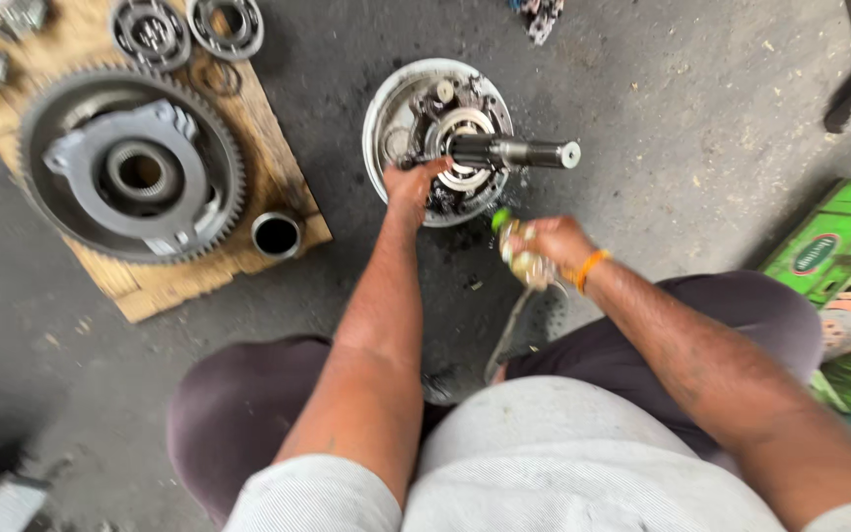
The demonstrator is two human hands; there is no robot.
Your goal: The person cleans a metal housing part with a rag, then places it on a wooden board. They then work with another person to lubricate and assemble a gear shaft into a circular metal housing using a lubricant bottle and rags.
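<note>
A round metal basin [382,106] sits on the concrete floor with greasy parts in it. A splined steel shaft [514,153] sticks up out of the basin. My left hand [410,185] reaches into the basin's near side and grips the dark base of the shaft. My right hand [544,246], with an orange band at the wrist, is closed around a small bottle with a green cap [514,241], just right of the basin's near rim. The bottle is blurred. A long metal tool [504,335] lies on the floor below my right hand.
A wooden board [248,108] at left carries a large toothed ring gear with hub [130,163], two bearings [189,30] and a short metal sleeve [276,234]. A green crate [839,246] stands at the right. My knees frame the lower view.
</note>
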